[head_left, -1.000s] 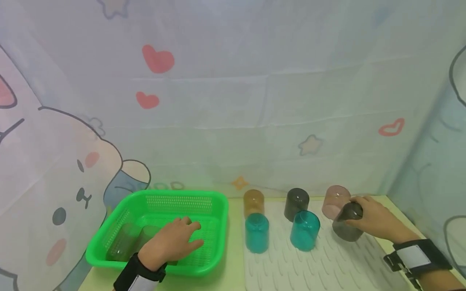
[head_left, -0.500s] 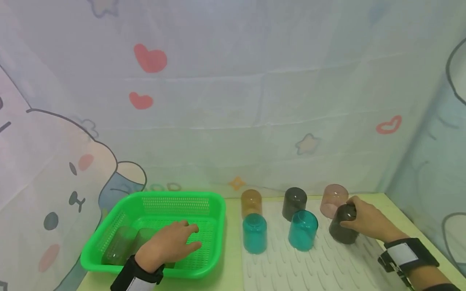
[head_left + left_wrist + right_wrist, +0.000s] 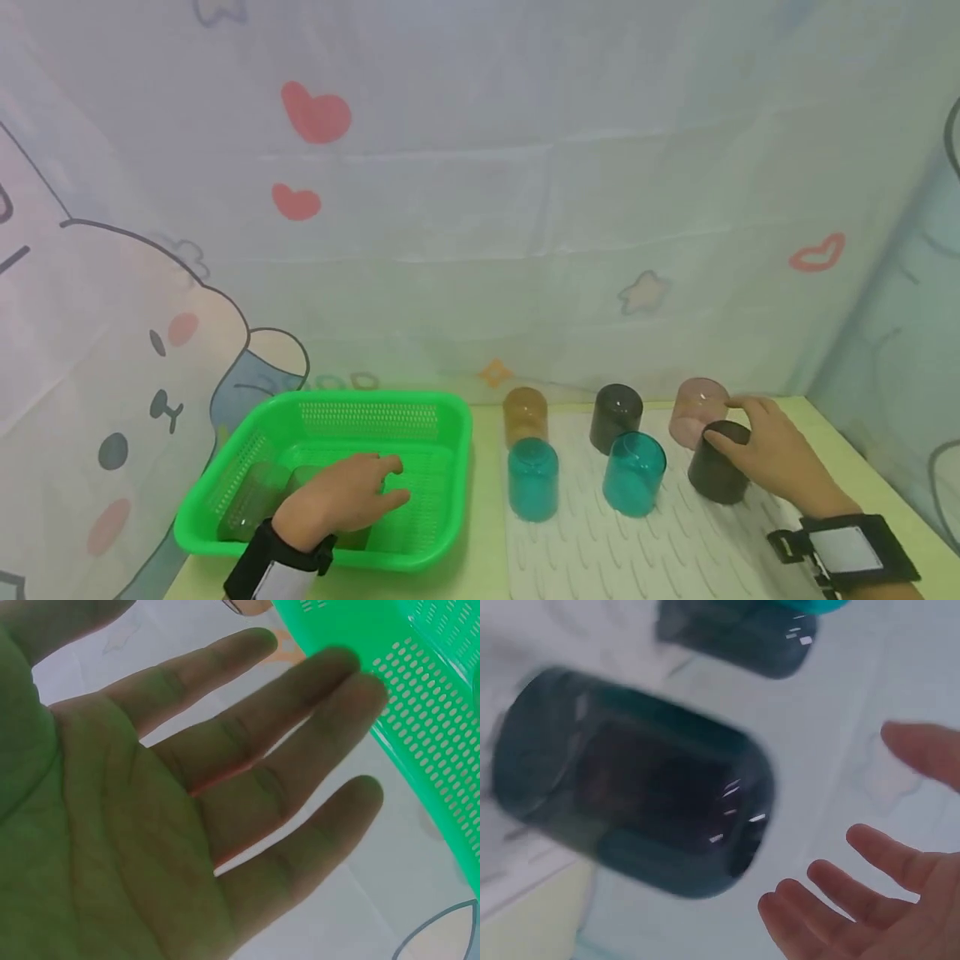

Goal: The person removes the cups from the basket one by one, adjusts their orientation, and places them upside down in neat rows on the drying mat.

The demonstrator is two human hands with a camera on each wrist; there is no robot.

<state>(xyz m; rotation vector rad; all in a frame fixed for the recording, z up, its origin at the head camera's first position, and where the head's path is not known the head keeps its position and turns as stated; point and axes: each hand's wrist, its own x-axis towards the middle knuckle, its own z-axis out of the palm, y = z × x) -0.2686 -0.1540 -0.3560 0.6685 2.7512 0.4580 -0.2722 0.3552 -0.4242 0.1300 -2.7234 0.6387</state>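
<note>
An upside-down dark grey glass [image 3: 717,467] stands at the front right of the white ridged mat [image 3: 600,558]. My right hand [image 3: 780,454] is beside it, thumb and fingers spread; the right wrist view shows the fingers apart from the grey glass [image 3: 645,787]. Over the green plastic basket [image 3: 450,500] my left hand [image 3: 341,500] hovers, fingers extended and holding nothing, as the left wrist view also shows. Inside the basket lie clear glasses [image 3: 255,500], partly hidden by that hand.
Upside down on the mat stand an amber glass [image 3: 525,414], another dark grey glass [image 3: 617,417], a pink glass [image 3: 697,412] and two teal glasses, one left [image 3: 533,482] and one right [image 3: 634,475]. A printed cloth [image 3: 450,208] hangs behind the table.
The grey glass was tilted in my right hand, then came upright onto the mat. The right hand has let go of it. My left hand has barely moved.
</note>
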